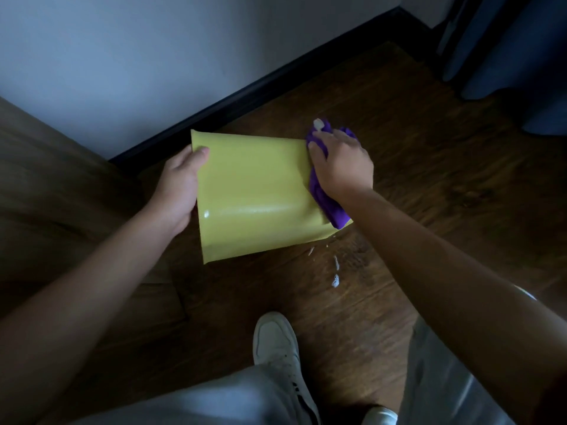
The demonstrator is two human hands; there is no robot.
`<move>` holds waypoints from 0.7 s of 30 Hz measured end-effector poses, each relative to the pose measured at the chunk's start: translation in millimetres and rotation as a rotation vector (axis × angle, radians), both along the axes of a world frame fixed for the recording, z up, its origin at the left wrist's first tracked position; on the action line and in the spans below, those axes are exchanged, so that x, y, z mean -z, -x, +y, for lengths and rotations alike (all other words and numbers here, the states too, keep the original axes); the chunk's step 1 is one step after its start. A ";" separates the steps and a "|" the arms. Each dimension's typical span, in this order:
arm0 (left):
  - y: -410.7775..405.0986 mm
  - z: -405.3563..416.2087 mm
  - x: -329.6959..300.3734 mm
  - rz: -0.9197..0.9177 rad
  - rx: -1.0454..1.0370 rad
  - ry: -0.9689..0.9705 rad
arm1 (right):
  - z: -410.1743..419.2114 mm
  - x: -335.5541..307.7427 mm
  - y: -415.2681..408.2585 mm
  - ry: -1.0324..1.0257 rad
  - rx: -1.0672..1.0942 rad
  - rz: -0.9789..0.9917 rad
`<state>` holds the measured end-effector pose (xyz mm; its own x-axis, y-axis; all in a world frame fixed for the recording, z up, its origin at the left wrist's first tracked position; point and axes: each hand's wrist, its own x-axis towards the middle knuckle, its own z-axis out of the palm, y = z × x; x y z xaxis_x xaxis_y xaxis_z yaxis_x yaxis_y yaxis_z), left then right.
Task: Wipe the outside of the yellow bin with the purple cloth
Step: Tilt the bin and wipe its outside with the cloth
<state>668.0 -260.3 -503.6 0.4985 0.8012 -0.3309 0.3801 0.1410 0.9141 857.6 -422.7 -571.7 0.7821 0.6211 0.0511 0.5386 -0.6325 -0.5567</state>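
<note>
The yellow bin (254, 194) lies tipped on its side above the wooden floor, one smooth glossy wall facing up at me. My left hand (179, 188) grips its wider left end, thumb on the top wall and fingers hidden beneath. At the narrower right end, my right hand (339, 162) presses the bunched purple cloth (325, 200) flat against the bin. Purple folds stick out above my fingers and below my wrist. A small white tag shows at the cloth's top corner.
A dark skirting board (276, 78) runs along the pale wall behind the bin. Wooden furniture (61, 194) stands at left, blue curtain (506, 50) at upper right. White specks (336, 276) lie on the floor (429, 148) below the bin. My white shoe (276, 345) is underneath.
</note>
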 end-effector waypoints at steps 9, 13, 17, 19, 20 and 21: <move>-2.6 6.6 -7.1 0.152 0.203 -0.319 | -52.5 22.0 -8.3 0.084 0.181 0.052; -5.2 1.6 -11.5 0.125 0.278 -0.293 | -69.6 9.7 -1.4 0.054 0.249 0.039; -10.0 -15.6 -9.8 0.118 0.264 -0.349 | -40.0 -32.2 20.8 -0.194 0.103 -0.074; -12.4 -22.1 -5.3 0.121 0.280 -0.391 | -13.8 -48.3 37.9 -0.298 -0.012 -0.095; -13.1 -23.7 -3.6 0.114 0.285 -0.408 | -0.3 -52.8 47.4 -0.327 -0.061 -0.110; -12.7 -23.5 -1.5 0.103 0.295 -0.433 | 12.5 -54.0 57.0 -0.320 -0.105 -0.125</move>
<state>680.7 -283.8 -502.1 0.7054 0.7062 -0.0599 0.4376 -0.3675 0.8207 800.6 -410.2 -517.7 0.6900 0.6349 0.3474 0.6682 -0.3743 -0.6430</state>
